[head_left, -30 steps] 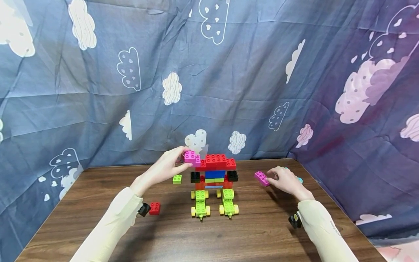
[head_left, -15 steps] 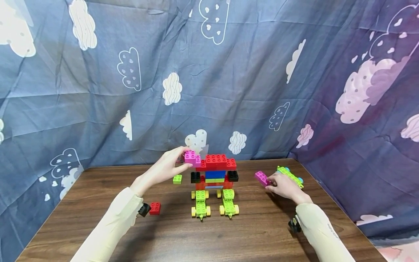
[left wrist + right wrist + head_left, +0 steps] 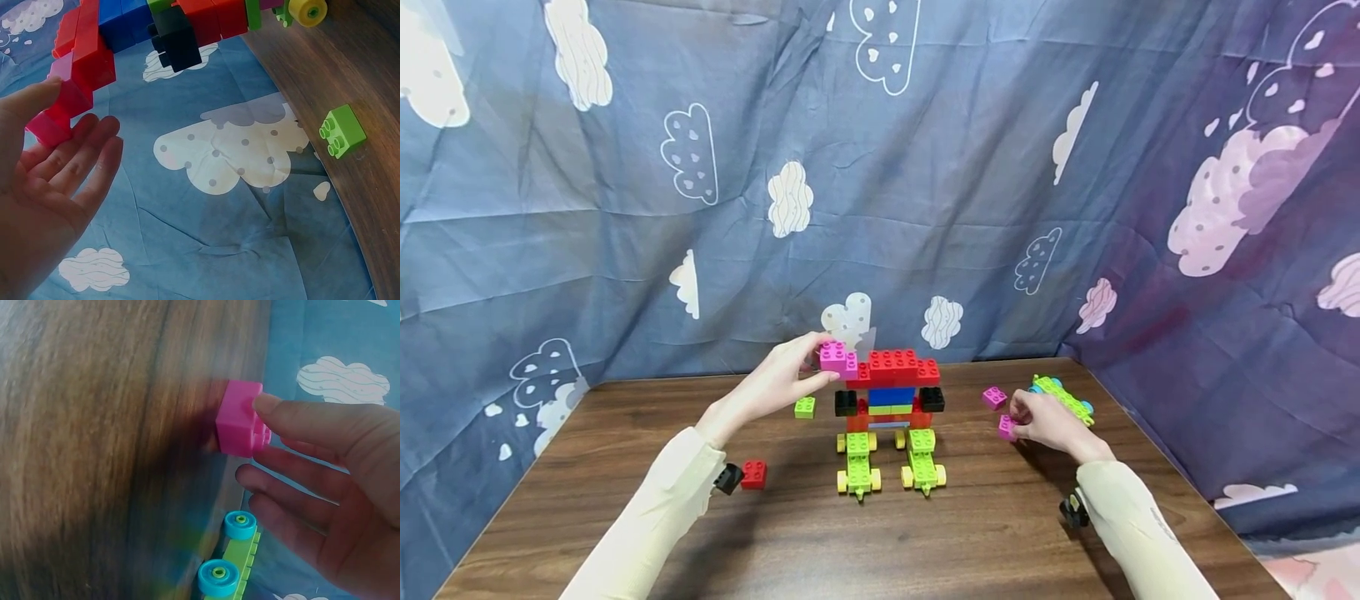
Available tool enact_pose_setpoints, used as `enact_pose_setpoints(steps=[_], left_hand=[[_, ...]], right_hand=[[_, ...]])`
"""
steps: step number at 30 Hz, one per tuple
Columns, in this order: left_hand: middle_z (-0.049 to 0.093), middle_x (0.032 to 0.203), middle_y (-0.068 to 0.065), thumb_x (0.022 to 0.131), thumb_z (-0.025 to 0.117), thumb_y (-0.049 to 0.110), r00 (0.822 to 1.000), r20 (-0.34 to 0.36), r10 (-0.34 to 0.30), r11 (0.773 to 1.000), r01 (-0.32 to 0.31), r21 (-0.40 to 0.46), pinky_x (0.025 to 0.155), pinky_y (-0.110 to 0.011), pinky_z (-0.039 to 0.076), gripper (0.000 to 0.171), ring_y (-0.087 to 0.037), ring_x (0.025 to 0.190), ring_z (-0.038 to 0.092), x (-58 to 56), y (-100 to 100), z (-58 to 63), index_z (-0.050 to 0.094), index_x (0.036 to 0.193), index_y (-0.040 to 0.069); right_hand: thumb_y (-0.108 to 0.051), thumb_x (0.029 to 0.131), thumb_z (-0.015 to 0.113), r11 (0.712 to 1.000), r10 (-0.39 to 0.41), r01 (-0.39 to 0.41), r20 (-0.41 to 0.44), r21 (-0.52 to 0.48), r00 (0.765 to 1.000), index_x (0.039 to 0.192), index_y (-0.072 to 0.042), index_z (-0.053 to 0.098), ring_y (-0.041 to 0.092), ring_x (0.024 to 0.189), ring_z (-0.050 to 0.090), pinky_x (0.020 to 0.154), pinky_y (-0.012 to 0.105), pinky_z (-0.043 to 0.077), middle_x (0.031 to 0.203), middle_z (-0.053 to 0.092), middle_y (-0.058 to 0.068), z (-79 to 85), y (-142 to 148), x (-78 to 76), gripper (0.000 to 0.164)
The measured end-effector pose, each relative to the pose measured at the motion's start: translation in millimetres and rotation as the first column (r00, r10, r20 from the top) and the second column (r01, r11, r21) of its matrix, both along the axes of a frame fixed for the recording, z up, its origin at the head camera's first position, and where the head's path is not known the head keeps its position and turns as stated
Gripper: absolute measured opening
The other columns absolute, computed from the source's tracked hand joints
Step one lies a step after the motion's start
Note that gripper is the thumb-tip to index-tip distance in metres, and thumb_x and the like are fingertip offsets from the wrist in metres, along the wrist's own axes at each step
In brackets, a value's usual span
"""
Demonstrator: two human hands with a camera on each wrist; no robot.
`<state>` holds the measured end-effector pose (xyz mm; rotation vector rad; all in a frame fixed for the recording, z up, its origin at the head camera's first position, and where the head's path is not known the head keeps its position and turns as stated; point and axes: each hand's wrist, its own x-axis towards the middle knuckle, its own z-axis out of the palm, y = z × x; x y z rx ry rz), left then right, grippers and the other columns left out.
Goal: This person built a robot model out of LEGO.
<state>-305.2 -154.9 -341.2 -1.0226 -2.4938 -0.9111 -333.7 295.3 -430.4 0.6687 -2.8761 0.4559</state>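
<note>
My left hand [image 3: 778, 375] pinches pink bricks [image 3: 835, 358] at the left end of the red bricks [image 3: 892, 367] topping a toy-brick figure. In the left wrist view the thumb lies on one side of the pink bricks [image 3: 70, 90], with the fingertips below. The figure has blue bricks [image 3: 891, 397], black bricks [image 3: 932, 399] at both sides and green wheeled bases [image 3: 922, 467] as feet. Over the table's right side, my right hand [image 3: 1051, 421] pinches a pink brick [image 3: 1006, 427] between thumb and fingers. A second pink brick [image 3: 994, 397] lies just behind it.
A green wheeled base [image 3: 1063, 398] with blue wheels stands beyond my right hand. To the left lie a small green brick [image 3: 805, 407] and a red brick [image 3: 754, 474] on the wooden table [image 3: 887, 550]. A patterned blue cloth [image 3: 880, 192] hangs behind.
The two pink bricks on the right, side by side before, now stand apart, the nearer one in my right hand. My left hand keeps its hold. The head view has shifted slightly.
</note>
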Motion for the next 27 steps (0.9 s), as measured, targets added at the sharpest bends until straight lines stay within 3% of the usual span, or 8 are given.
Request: enact_pose_setpoints(steps=[5, 10, 15, 21, 27], left_hand=[[0.066, 0.118, -0.008, 0.09, 0.073, 0.019, 1.0, 0.004, 0.0, 1.0, 0.0, 0.004, 0.087, -0.039, 0.059, 0.049, -0.02, 0.096, 0.064, 0.2, -0.5, -0.9, 0.053, 0.133, 0.007], [0.066, 0.12, -0.008, 0.09, 0.073, 0.018, 1.0, 0.004, 0.005, 1.0, -0.005, 0.004, 0.088, -0.04, 0.058, 0.049, -0.019, 0.097, 0.063, -0.4, 1.1, -0.8, 0.053, 0.133, 0.006], [0.066, 0.12, -0.009, 0.09, 0.073, 0.017, 1.0, 0.006, 0.011, 1.0, -0.011, 0.005, 0.087, -0.04, 0.059, 0.049, -0.02, 0.096, 0.063, -0.5, 1.5, -0.6, 0.053, 0.133, 0.006], [0.066, 0.12, -0.007, 0.09, 0.073, 0.019, 1.0, 0.023, 0.01, 1.0, -0.011, 0.007, 0.087, -0.04, 0.059, 0.049, -0.018, 0.096, 0.063, -1.8, 1.6, -0.7, 0.054, 0.133, 0.008], [0.066, 0.118, -0.006, 0.09, 0.073, 0.019, 0.999, 0.05, -0.001, 1.0, -0.001, 0.024, 0.087, -0.039, 0.059, 0.048, -0.017, 0.095, 0.062, -2.4, 0.9, -0.8, 0.053, 0.133, 0.009]], right_hand=[[-0.014, 0.073, 0.087, 0.999, 0.009, -0.01, 0.026, 0.031, 1.0, 0.098, -0.001, 0.067, 0.016, 0.075, 0.065, 0.067, 0.033, 0.053, 0.084, 0.073, 0.008, -2.6, -2.6, -2.2, 0.035], [-0.015, 0.073, 0.086, 0.998, -0.024, 0.022, 0.044, 0.063, 0.999, 0.097, -0.002, 0.069, 0.01, 0.072, 0.058, 0.065, 0.029, 0.049, 0.084, 0.071, 0.005, -3.4, -4.0, -1.8, 0.031], [-0.015, 0.076, 0.084, 0.998, -0.002, -0.001, 0.037, 0.058, 0.999, 0.095, -0.003, 0.069, 0.009, 0.069, 0.054, 0.063, 0.027, 0.046, 0.08, 0.07, 0.003, 0.5, -6.1, -1.9, 0.027], [-0.013, 0.077, 0.083, 0.998, 0.055, -0.054, -0.042, 0.016, 0.998, 0.095, -0.002, 0.069, 0.01, 0.07, 0.057, 0.064, 0.026, 0.048, 0.08, 0.069, 0.003, 17.0, -12.6, 0.6, 0.025], [-0.012, 0.079, 0.08, 0.995, 0.092, -0.097, -0.126, -0.029, 0.988, 0.096, -0.005, 0.07, 0.012, 0.076, 0.065, 0.069, 0.03, 0.054, 0.084, 0.072, 0.002, 44.6, -26.1, 6.6, 0.021]])
